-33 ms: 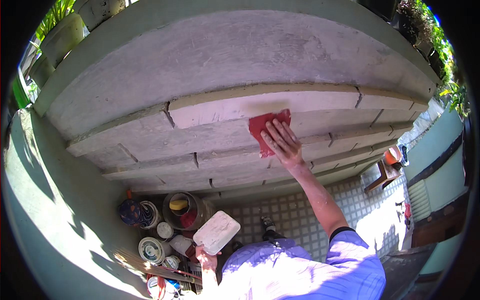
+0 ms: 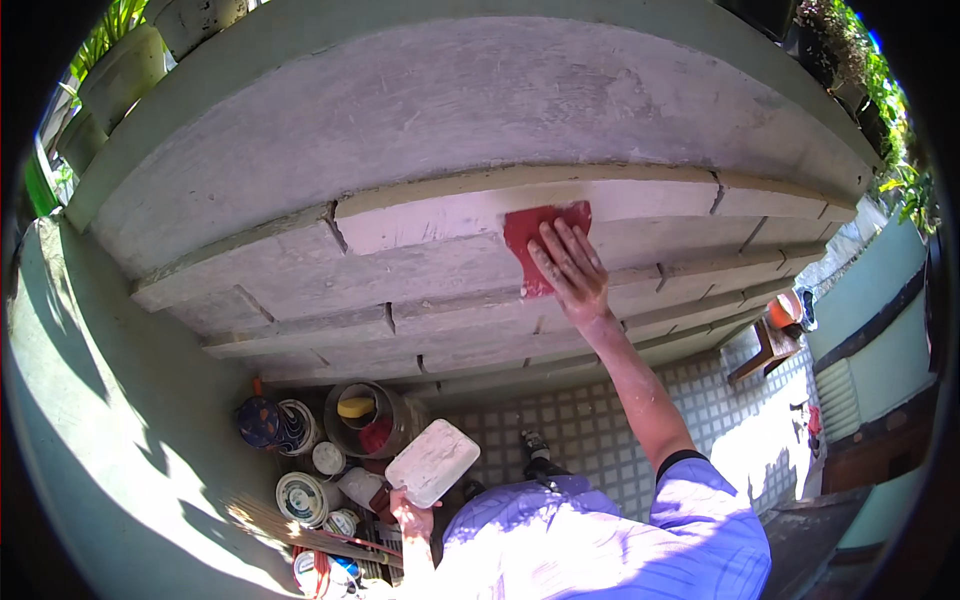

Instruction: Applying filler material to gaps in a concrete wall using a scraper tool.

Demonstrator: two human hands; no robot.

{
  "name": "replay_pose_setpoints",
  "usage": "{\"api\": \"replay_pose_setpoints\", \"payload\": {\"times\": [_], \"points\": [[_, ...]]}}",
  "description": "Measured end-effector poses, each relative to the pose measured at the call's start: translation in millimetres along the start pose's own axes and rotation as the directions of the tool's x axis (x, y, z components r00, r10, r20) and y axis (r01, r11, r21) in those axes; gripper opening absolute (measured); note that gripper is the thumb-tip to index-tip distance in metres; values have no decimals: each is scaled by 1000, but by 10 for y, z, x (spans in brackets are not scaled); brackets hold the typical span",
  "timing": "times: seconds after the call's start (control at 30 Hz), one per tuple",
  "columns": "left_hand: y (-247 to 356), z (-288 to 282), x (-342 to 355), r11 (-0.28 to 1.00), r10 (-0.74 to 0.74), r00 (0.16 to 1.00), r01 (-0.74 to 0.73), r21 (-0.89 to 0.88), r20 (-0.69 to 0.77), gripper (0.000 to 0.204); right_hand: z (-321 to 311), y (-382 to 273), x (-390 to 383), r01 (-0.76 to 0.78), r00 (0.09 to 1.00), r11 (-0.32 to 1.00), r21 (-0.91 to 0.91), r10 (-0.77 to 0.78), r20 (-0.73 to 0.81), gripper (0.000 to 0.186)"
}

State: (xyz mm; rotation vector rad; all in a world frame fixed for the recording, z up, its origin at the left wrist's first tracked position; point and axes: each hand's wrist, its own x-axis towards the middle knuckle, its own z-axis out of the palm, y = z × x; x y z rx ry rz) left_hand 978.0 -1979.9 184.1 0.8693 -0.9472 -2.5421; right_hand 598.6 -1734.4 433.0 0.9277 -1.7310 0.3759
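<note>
My right hand (image 2: 572, 268) presses a flat red plastic spreader (image 2: 527, 228) to the wall, its fingers laid over the tool's face. The spreader's upper edge lies on a pale raised band (image 2: 430, 216) of the wall, and the tool is slightly tilted. A damp-looking darker patch shows on the band just above it. Low down by my body, my left hand (image 2: 412, 514) grips a shallow white rectangular tray (image 2: 434, 462) by its near left edge. Whitish smears cover the tray. Pale residue marks my right fingers and forearm.
Stepped bands with dark vertical gaps run across the wall (image 2: 450, 110). Buckets (image 2: 302, 500) and a large round tub (image 2: 400, 425) holding a yellow item crowd the lower left. Potted plants (image 2: 125, 80) line the top. A wooden bench (image 2: 768, 350) stands right on the tiled floor (image 2: 700, 400).
My right hand and the red spreader have shifted slightly up and to the right along the wall band. My left hand and the white tray stay nearly where they were.
</note>
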Motion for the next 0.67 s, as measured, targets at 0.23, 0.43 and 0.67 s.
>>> {"api": "replay_pose_setpoints", "payload": {"times": [0.23,0.43,0.67], "points": [[-52,125,54,997,-36,999,34,76,21,53,295,73,-310,-29,990,997,-66,38,134,51],[-84,270,7,999,18,996,-15,36,-86,59,204,-260,-379,158,949,982,104,-180,259,46],[-75,242,3,999,11,1000,-10,52,-10,60,343,-20,-32,-57,994,998,-12,58,90,60]]}}
